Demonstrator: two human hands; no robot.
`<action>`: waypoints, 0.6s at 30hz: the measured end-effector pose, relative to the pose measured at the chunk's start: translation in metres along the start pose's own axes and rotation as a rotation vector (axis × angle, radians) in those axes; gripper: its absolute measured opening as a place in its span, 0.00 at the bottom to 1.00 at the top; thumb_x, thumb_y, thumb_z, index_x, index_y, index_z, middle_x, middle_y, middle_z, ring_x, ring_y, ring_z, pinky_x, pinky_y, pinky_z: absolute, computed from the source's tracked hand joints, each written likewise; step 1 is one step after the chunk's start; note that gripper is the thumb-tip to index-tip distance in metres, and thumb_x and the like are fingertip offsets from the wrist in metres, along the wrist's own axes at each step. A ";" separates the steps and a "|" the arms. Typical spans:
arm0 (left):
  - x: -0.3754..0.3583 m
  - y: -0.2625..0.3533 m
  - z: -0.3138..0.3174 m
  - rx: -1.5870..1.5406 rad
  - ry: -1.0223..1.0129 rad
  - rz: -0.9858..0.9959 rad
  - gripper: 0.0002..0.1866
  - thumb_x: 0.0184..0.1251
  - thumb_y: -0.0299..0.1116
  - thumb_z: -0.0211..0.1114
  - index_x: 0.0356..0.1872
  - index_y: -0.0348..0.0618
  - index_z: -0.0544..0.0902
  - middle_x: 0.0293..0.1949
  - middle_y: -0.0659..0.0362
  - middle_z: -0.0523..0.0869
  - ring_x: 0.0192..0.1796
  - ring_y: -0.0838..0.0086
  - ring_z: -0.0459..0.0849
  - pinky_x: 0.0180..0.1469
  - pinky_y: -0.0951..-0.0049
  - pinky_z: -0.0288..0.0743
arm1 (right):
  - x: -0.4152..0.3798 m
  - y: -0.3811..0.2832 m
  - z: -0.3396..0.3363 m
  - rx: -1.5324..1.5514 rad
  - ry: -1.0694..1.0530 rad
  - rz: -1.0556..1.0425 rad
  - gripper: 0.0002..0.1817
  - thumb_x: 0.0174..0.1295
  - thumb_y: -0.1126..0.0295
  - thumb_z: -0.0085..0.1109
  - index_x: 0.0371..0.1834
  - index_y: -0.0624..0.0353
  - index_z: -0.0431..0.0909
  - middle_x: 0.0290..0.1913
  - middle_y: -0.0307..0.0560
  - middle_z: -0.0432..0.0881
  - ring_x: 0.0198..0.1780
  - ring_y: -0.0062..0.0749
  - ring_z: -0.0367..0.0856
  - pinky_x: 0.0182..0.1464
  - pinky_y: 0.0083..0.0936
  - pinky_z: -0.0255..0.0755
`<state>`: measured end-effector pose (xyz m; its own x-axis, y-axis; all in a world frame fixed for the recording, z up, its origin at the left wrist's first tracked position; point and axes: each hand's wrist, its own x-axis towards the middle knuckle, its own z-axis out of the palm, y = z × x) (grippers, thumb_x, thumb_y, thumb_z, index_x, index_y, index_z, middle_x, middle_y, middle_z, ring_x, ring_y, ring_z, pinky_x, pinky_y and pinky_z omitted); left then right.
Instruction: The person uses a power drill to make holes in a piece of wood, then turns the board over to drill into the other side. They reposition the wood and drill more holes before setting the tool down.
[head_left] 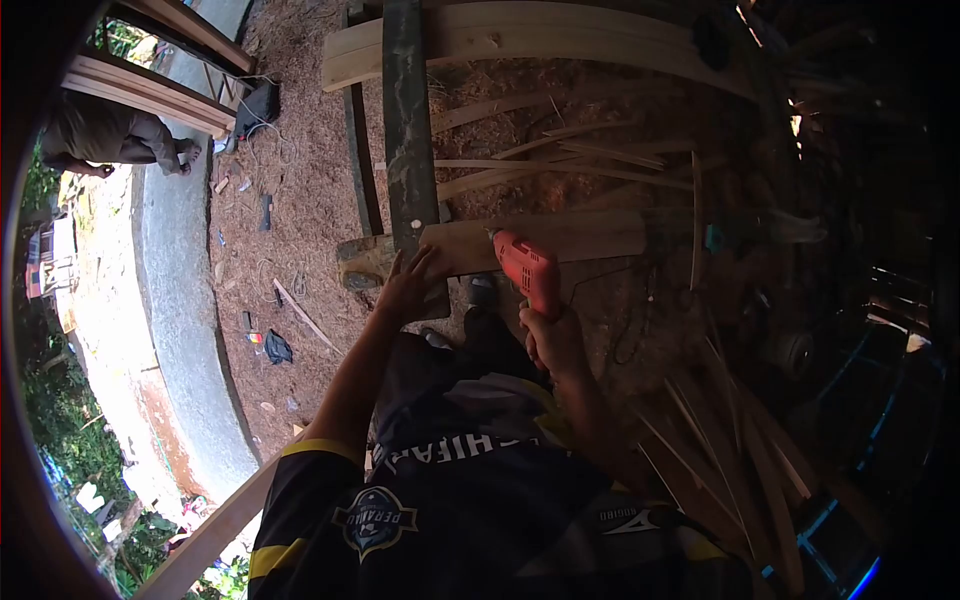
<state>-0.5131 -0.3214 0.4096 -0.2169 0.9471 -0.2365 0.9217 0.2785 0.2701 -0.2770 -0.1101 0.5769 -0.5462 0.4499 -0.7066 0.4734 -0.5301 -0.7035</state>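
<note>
My right hand is wrapped round the handle of a red power drill. The drill's tip points at a wooden board lying across in front of me, and whether it touches the wood is hard to make out. At the board's left end, my left hand rests with its fingers stretched out and apart. A dark, weathered beam runs away from me beside that hand. Against it, just left of the board, sits a short wooden block.
Wide planks lie across the far side. Thin wood strips are scattered on the shavings-covered ground. More strips are piled at my right. Another person is at the far left, near a concrete strip.
</note>
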 end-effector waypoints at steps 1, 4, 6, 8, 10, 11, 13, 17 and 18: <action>0.003 0.001 -0.001 -0.004 -0.013 -0.036 0.32 0.76 0.53 0.67 0.80 0.73 0.77 0.88 0.53 0.62 0.90 0.57 0.58 0.87 0.31 0.50 | -0.001 0.000 0.001 0.002 0.014 -0.010 0.09 0.72 0.64 0.67 0.43 0.59 0.82 0.18 0.35 0.76 0.12 0.19 0.73 0.15 0.24 0.63; 0.006 0.000 0.003 0.013 -0.014 -0.068 0.31 0.78 0.52 0.66 0.80 0.69 0.77 0.87 0.56 0.64 0.90 0.60 0.59 0.87 0.33 0.52 | -0.003 0.006 0.002 0.062 0.045 -0.049 0.09 0.73 0.64 0.67 0.41 0.58 0.82 0.17 0.35 0.76 0.12 0.20 0.72 0.15 0.24 0.63; 0.006 -0.001 0.009 0.036 -0.004 -0.067 0.31 0.79 0.51 0.66 0.80 0.68 0.76 0.86 0.57 0.66 0.89 0.61 0.61 0.87 0.34 0.53 | -0.007 0.003 -0.001 0.032 0.047 -0.017 0.09 0.73 0.64 0.66 0.40 0.58 0.81 0.17 0.35 0.76 0.12 0.19 0.72 0.15 0.24 0.62; 0.010 -0.005 0.013 0.017 0.076 -0.043 0.31 0.79 0.51 0.66 0.80 0.62 0.76 0.81 0.55 0.72 0.86 0.59 0.66 0.87 0.35 0.53 | -0.009 0.001 -0.003 0.009 0.051 0.009 0.09 0.73 0.64 0.66 0.39 0.58 0.81 0.17 0.35 0.76 0.12 0.19 0.72 0.14 0.24 0.62; 0.024 -0.007 0.012 -0.064 0.115 -0.122 0.31 0.79 0.51 0.66 0.80 0.58 0.76 0.78 0.54 0.74 0.84 0.58 0.69 0.87 0.35 0.53 | -0.009 0.001 -0.005 0.007 0.041 -0.054 0.10 0.74 0.64 0.66 0.38 0.58 0.81 0.17 0.35 0.75 0.12 0.19 0.72 0.14 0.24 0.62; 0.030 -0.007 0.014 -0.153 0.144 -0.204 0.32 0.80 0.52 0.66 0.79 0.53 0.76 0.75 0.53 0.77 0.82 0.56 0.71 0.87 0.35 0.53 | -0.010 0.001 -0.005 0.007 0.042 -0.056 0.10 0.74 0.64 0.66 0.38 0.58 0.81 0.17 0.35 0.75 0.12 0.19 0.72 0.14 0.24 0.62; 0.046 -0.001 0.007 -0.073 0.107 -0.238 0.33 0.80 0.52 0.66 0.79 0.51 0.75 0.72 0.53 0.78 0.81 0.55 0.72 0.87 0.35 0.52 | -0.010 0.001 -0.006 0.006 0.045 -0.073 0.09 0.74 0.64 0.66 0.39 0.58 0.81 0.18 0.35 0.76 0.12 0.19 0.72 0.14 0.23 0.62; 0.056 -0.006 -0.001 -0.028 0.041 -0.271 0.34 0.81 0.52 0.65 0.81 0.49 0.72 0.70 0.52 0.78 0.79 0.53 0.73 0.86 0.34 0.52 | -0.007 -0.002 -0.008 -0.011 0.028 -0.053 0.09 0.73 0.65 0.65 0.41 0.59 0.82 0.19 0.35 0.76 0.13 0.19 0.72 0.14 0.23 0.62; 0.056 -0.006 0.000 -0.027 0.039 -0.273 0.34 0.81 0.52 0.65 0.81 0.49 0.72 0.70 0.52 0.78 0.79 0.53 0.73 0.86 0.34 0.52 | -0.006 -0.002 -0.008 -0.009 0.024 -0.049 0.09 0.73 0.65 0.65 0.42 0.59 0.82 0.19 0.35 0.77 0.13 0.19 0.73 0.14 0.23 0.62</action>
<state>-0.5308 -0.2701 0.3950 -0.4691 0.8416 -0.2679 0.8184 0.5282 0.2263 -0.2696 -0.1061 0.5822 -0.5524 0.4926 -0.6725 0.4526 -0.5002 -0.7382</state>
